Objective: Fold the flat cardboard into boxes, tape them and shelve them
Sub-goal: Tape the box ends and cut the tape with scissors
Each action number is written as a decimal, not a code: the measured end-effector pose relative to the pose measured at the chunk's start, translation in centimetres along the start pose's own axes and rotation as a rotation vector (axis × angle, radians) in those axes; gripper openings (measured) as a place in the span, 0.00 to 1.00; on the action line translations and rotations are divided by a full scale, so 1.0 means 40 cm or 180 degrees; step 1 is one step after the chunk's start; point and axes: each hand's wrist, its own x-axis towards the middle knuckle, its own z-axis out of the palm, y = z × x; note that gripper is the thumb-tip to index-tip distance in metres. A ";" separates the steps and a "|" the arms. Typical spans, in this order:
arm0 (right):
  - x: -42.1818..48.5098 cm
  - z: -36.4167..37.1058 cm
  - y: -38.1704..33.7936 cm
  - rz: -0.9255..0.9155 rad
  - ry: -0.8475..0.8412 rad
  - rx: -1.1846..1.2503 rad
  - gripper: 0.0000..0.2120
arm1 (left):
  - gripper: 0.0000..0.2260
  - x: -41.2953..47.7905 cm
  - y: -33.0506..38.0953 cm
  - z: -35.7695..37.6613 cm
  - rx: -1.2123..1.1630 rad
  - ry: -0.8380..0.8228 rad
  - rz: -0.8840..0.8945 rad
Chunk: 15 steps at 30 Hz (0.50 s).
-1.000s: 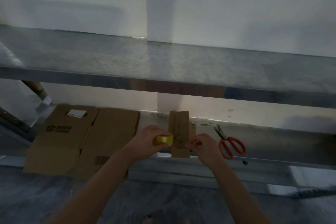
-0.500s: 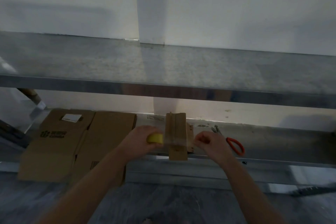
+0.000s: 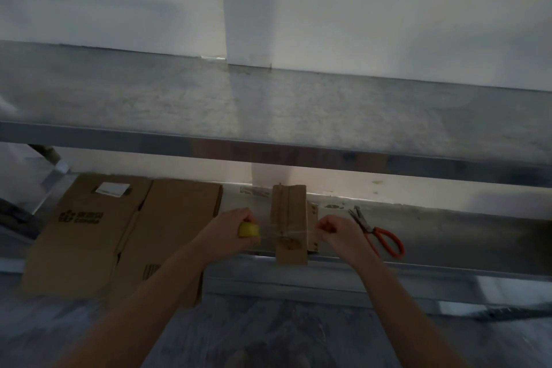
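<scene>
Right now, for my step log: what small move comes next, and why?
Probably press the stretched tape down onto the small box: the left hand grips the yellow roll, the right hand pinches the free end.

flat cardboard (image 3: 119,233) left of box (image 3: 289,227), scissors (image 3: 379,233) right (same shelf (image 3: 448,236))

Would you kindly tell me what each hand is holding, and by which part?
The left hand grips the yellow tape roll around its rim; the right hand pinches the tape's free end, stretched across the small box.
</scene>
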 end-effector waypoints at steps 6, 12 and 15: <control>0.021 0.009 0.018 0.0242 -0.0047 0.0302 0.04 | 0.12 0.022 -0.020 0.033 0.0123 -0.0085 -0.0094; 0.042 0.027 0.033 0.0339 -0.0040 0.0394 0.04 | 0.12 0.040 -0.026 0.044 0.0159 -0.0148 -0.0224; 0.046 0.047 0.049 0.0372 0.0023 0.0555 0.05 | 0.12 0.048 -0.023 0.062 0.0185 -0.0209 -0.0280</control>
